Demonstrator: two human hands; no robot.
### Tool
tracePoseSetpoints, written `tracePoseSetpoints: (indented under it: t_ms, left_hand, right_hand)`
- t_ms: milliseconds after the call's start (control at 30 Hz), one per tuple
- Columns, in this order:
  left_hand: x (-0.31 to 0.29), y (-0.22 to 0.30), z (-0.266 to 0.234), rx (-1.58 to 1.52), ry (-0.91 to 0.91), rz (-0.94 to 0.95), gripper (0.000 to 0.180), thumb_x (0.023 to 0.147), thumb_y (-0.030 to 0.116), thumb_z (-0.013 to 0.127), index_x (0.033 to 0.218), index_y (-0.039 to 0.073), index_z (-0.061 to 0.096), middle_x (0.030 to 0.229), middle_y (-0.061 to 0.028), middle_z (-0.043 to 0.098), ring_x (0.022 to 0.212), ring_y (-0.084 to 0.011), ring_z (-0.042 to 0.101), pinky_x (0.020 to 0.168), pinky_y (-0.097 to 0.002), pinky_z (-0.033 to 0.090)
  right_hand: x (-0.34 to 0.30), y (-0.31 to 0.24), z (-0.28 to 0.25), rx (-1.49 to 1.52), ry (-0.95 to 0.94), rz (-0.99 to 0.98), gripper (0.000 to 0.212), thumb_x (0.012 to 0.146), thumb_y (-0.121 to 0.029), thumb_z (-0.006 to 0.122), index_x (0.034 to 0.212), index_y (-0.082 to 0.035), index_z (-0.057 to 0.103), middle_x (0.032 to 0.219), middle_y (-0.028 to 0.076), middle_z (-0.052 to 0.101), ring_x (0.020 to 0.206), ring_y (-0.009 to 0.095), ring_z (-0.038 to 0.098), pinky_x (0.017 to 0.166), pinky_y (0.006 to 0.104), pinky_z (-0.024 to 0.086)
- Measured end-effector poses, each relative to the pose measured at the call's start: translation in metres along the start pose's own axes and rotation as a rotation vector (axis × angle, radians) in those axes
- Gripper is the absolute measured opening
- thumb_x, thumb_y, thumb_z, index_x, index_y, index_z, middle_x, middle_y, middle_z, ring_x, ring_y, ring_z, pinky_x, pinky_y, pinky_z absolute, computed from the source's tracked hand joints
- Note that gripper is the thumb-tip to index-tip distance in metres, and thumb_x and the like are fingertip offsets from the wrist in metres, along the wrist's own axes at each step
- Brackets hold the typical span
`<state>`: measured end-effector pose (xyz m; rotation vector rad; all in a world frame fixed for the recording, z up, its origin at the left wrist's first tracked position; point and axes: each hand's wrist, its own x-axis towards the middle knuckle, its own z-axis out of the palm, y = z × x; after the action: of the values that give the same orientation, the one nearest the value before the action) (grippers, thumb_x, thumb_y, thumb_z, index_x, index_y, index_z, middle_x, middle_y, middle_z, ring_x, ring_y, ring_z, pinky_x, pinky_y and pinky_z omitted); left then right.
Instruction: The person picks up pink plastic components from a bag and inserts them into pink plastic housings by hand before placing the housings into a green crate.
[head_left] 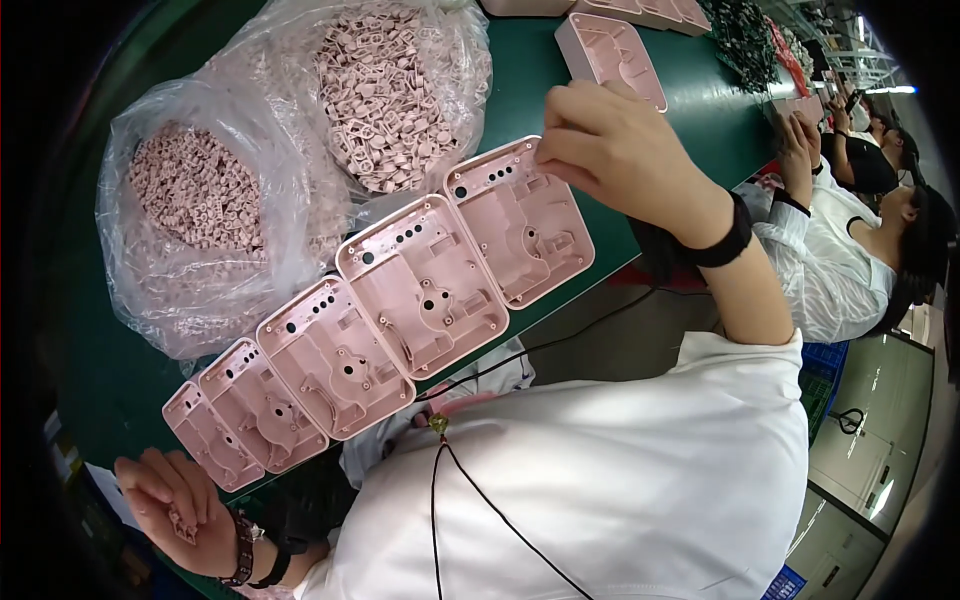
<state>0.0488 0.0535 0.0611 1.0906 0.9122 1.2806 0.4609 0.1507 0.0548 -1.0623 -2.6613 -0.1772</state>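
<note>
A row of several pink plastic housings lies along the table's near edge, open side up, with posts and round holes inside. My right hand (640, 165) is at the far right corner of the rightmost housing (515, 235). Its fingers are pinched together over that corner; whatever is between the fingertips is hidden. Off the row's left end, my left hand (180, 510) is turned palm up with its fingers curled. Small pink plastic parts (182, 525) rest in that palm.
Two clear plastic bags hold loose pink parts: tiny pieces (195, 185) at left, larger clips (385, 100) beside them. Another pink housing (612, 55) sits beyond my right hand on the green table (690, 110). Dark parts are heaped farther off. Co-workers sit at right; a black cable (570, 340) crosses below the row.
</note>
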Motion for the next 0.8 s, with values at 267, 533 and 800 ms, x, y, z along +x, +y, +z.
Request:
tracePoseSetpoints:
  t_ms: [267, 533, 800]
  left_hand:
    - [-0.019, -0.002, -0.027, -0.061, 0.211, 0.034, 0.024, 0.097, 0.023, 0.037, 0.079, 0.007, 0.039, 0.059, 0.0017, 0.031, 0.044, -0.005, 0.022, 0.038, -0.019, 0.021]
    - [-0.015, -0.004, -0.026, 0.021, 0.253, 0.022, 0.029, 0.097, 0.029, 0.036, 0.077, 0.008, 0.037, 0.058, 0.0014, 0.031, 0.042, -0.0052, 0.022, 0.035, -0.018, 0.02]
    - [-0.006, -0.031, 0.01, -0.076, 0.069, -0.12, 0.041, 0.097, 0.042, 0.029, 0.079, 0.006, 0.038, 0.052, 0.0002, 0.034, 0.039, -0.0049, 0.025, 0.034, -0.0192, 0.019]
  right_hand:
    - [0.01, 0.011, 0.043, -0.084, -0.247, -0.199, 0.004, 0.065, -0.017, 0.061, 0.063, -0.014, 0.062, 0.088, 0.0, 0.047, 0.087, 0.014, 0.047, 0.071, 0.0263, 0.036]
    - [0.01, 0.007, 0.043, -0.033, -0.265, -0.159, 0.008, 0.065, -0.017, 0.062, 0.064, -0.01, 0.059, 0.095, 0.002, 0.047, 0.089, 0.018, 0.046, 0.075, 0.0294, 0.038]
    - [0.008, -0.023, 0.006, 0.179, -0.191, 0.058, 0.024, 0.065, -0.011, 0.068, 0.089, -0.012, 0.065, 0.105, 0.006, 0.051, 0.095, 0.023, 0.048, 0.077, 0.0331, 0.041]
